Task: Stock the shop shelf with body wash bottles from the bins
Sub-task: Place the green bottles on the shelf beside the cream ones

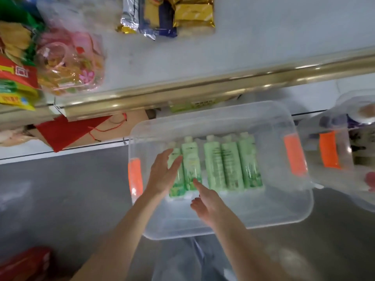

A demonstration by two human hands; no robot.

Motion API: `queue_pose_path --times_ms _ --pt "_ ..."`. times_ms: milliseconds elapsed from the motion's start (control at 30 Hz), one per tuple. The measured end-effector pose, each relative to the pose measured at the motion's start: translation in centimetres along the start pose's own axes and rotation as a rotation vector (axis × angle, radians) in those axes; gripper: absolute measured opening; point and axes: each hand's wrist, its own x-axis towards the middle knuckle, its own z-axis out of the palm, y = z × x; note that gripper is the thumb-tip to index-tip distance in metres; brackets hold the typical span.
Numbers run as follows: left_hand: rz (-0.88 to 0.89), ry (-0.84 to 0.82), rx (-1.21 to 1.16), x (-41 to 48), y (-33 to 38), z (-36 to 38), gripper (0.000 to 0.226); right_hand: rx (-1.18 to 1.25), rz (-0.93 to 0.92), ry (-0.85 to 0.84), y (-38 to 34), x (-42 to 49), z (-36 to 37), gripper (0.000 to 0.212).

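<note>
Several pale green body wash bottles (215, 161) with white caps lie side by side in a clear plastic bin (239, 118) with orange handle clips, below me on the floor. My left hand (162, 173) reaches into the bin with straight fingers over the leftmost bottles. My right hand (205, 201) hovers just inside the bin's near side, index finger stretched toward the base of the second bottle. Neither hand holds anything. The white shop shelf (263, 37) runs across the top, edged by a gold rail (203, 88).
On the shelf lie snack packs (168, 15) at top centre and bagged goods (67, 63) at left. A second clear bin (343, 151) with items stands to the right. Red cloth (65, 132) sits on a lower shelf at left. Grey floor lies left of the bin.
</note>
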Motion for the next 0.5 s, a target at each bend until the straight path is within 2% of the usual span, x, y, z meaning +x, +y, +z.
queue_pose_path --times_ms 67,233,400,500 --pt "0.033 -0.043 0.091 2.4 0.0 0.4 0.053 0.094 0.056 0.031 0.2 1.5 0.4 0.052" --pt "0.074 -0.150 0.211 6.4 -0.1 1.3 0.058 0.211 0.022 0.089 0.6 4.0 1.2 0.055" --pt "0.144 -0.165 0.267 8.1 -0.5 2.4 0.051 0.371 0.012 0.089 0.7 5.8 2.0 0.055" --pt "0.172 -0.216 0.245 8.9 -0.7 2.8 0.058 0.442 -0.011 0.091 0.8 6.3 2.3 0.055"
